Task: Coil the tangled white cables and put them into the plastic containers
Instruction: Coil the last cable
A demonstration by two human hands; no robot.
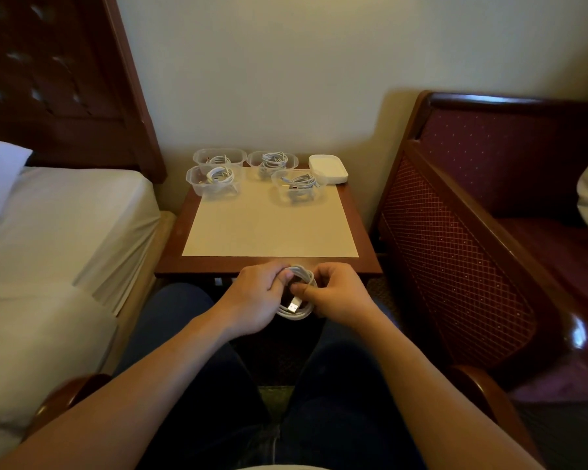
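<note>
A white cable (301, 312) is wound into a small coil just in front of the table's near edge, above my lap. My left hand (255, 296) grips the coil's left side with curled fingers. My right hand (336, 293) pinches the strand near the USB plug (294, 305), which lies across the coil's middle. At the far end of the small wooden table (362, 262) stand several clear plastic containers, each holding a coiled white cable: back left (219, 158), front left (214, 181), back middle (272, 162) and front right (297, 188).
A stack of white lids (328, 168) sits at the table's far right corner. A beige mat (269, 225) covers the tabletop. A bed (65, 225) flanks the table on the left, a dark red armchair (472, 215) on the right, a wall behind.
</note>
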